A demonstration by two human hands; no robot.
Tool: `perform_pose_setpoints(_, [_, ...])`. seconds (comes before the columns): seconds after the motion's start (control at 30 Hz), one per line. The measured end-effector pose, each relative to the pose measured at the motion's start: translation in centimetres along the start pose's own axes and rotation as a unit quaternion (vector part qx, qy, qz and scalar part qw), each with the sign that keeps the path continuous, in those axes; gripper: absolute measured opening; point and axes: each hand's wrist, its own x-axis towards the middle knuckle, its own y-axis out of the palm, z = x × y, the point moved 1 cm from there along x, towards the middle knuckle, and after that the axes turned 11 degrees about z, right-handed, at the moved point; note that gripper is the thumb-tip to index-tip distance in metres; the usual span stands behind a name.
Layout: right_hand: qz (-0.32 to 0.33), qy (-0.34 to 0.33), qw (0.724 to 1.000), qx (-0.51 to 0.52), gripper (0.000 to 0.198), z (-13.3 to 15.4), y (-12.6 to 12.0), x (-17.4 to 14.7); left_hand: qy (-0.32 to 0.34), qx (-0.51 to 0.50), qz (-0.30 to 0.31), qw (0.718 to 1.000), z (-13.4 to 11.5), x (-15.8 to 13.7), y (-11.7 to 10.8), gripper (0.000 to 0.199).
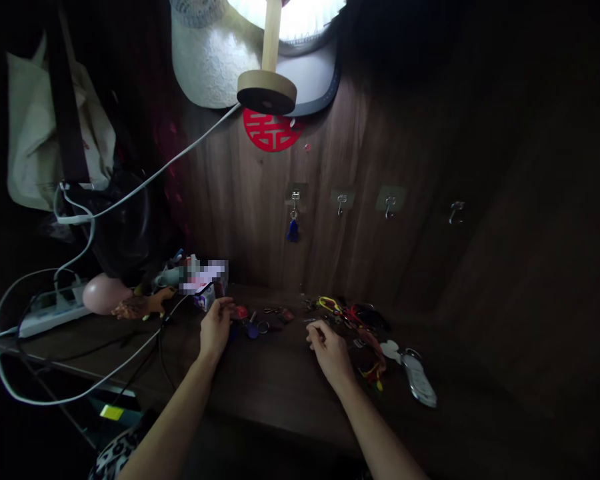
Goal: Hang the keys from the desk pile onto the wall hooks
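Observation:
My left hand point(216, 328) is on the shelf, its fingers bent together just left of a red tag point(241, 311). Whether it pinches anything is too dark to tell. Close by are a blue key tag point(251, 330) and a metal key ring point(263, 327). A few small keys point(275, 310) lie between the hands. My right hand point(329, 347) has thumb and fingers closed at the left edge of a pile of keys point(337, 320) with cords; what is in the fingers is hidden. A yellow cord loop point(330, 305) lies behind it. A blue key tag point(293, 231) hangs on the leftmost wall hook.
More metal hooks point(341, 203) line the wall. A silver-and-white key fob point(419, 378) lies at right. Left are a pink ball point(107, 293), a toy lion point(143, 305), a power strip point(55, 313) and white cables point(150, 177). Caps point(210, 63) and a lamp point(267, 90) are overhead.

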Motion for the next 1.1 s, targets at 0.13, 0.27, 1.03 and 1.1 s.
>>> perform_pose_setpoints(0.13, [-0.001,0.007,1.000,0.007,0.028,0.0,0.0,0.0,0.042,0.144,0.032,0.988,0.4,0.2,-0.1,0.029])
perform_pose_setpoints(0.27, [0.002,0.006,1.000,0.003,0.028,0.0,0.0,0.0,0.105,0.227,0.084,0.965,-0.4,-0.2,0.2,0.027])
perform_pose_setpoints(1.03, [0.013,0.000,1.000,-0.008,0.026,0.1,0.1,-0.1,0.263,0.328,0.235,0.876,-3.1,-2.6,3.4,0.018])
perform_pose_setpoints(1.1, [0.014,0.000,1.000,-0.007,0.026,0.0,0.2,-0.1,0.250,0.274,0.223,0.902,-3.2,-2.6,3.4,0.018])
